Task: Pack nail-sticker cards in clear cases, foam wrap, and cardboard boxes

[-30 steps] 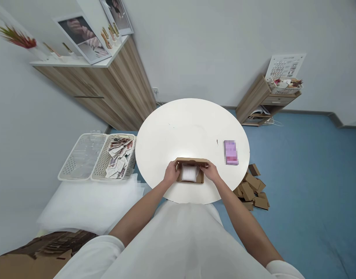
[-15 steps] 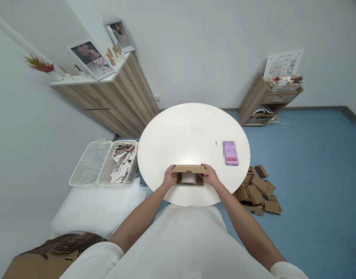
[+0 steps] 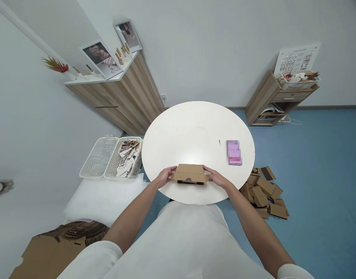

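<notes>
A small brown cardboard box point(image 3: 190, 173) lies at the near edge of the round white table point(image 3: 195, 131). Its lid is folded down almost flat, and only a dark gap shows along the front. My left hand point(image 3: 165, 176) holds the box's left end with fingers pinched on the lid corner. At the right end, my right hand point(image 3: 215, 177) grips it the same way. The white item that lay inside is hidden under the lid.
A pink packet point(image 3: 234, 152) lies on the table's right side. Several folded brown boxes point(image 3: 263, 192) are piled on the blue floor at right. Two white baskets point(image 3: 112, 162) stand at left, one holding paper packets. Flat cardboard point(image 3: 58, 244) lies at lower left.
The lid has come down over the box, covering the white item inside. Both hands stayed at the box's ends, following the lid down.
</notes>
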A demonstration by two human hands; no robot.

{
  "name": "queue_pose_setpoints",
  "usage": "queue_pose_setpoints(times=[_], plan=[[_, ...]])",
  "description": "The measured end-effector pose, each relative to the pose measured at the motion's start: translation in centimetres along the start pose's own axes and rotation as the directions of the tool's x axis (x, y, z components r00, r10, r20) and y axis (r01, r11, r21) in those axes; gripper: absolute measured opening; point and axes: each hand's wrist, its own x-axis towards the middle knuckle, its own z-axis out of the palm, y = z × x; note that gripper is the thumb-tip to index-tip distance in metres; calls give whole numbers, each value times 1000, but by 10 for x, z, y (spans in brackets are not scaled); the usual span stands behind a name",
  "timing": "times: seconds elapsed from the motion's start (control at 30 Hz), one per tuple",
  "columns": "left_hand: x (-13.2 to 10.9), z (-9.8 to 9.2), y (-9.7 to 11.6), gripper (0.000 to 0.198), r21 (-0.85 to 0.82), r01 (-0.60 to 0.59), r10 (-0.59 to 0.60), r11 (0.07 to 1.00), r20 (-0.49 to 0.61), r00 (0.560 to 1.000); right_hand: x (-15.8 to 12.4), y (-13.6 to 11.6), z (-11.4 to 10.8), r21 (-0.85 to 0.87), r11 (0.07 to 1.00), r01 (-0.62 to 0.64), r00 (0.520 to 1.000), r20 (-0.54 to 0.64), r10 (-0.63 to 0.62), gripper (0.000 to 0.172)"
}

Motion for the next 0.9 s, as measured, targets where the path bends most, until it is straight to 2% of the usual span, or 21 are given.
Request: queue_pose_setpoints(times=[0.07, 0.13, 0.23, 0.3, 0.4, 0.47, 0.53, 0.67, 0.73, 0.8, 0.9], plan=[[-2, 3, 1, 41, -23, 21, -21, 1000, -8, 1000, -1, -7, 3, 71, 995, -68, 998, 3, 68, 48], [-4, 10, 0, 45, 14, -8, 8, 1000, 10, 1000, -1, -10, 10, 113, 990, -86, 994, -51, 92, 44], [-5, 20, -7, 54, 175, -98, 110, 980, -60, 992, 3, -4, 25, 100, 995, -28, 978, -204, 48, 49], [-4, 25, -14, 57, 319, -166, 211, 933, -112, 971, 7, 5, 35, 88, 996, 1, 958, -287, 24, 56], [0, 28, -25, 57, 469, -224, 326, 855, -149, 933, 11, 19, 48, 79, 996, -42, 899, -433, 72, 64], [4, 30, -30, 60, 488, -226, 361, 843, -202, 910, 13, 26, 54, 27, 998, -58, 847, -528, 63, 61], [7, 30, -33, 58, 471, -232, 377, 851, -241, 894, 15, 29, 60, -61, 996, -57, 807, -591, 10, 56], [11, 30, -40, 37, 487, -276, 434, 829, -246, 867, 10, 30, 73, -277, 955, -103, 751, -652, -108, 53], [8, 29, -45, 32, 490, -299, 458, 819, -244, 855, 2, 32, 83, -356, 926, -125, 755, -640, -144, 59], [2, 27, -53, 33, 455, -330, 465, 827, -222, 857, -8, 36, 93, -415, 903, -112, 788, -590, -174, 69], [-9, 21, -65, 42, 404, -392, 472, 826, -115, 874, -20, 42, 105, -475, 876, -79, 836, -511, -202, 84]])
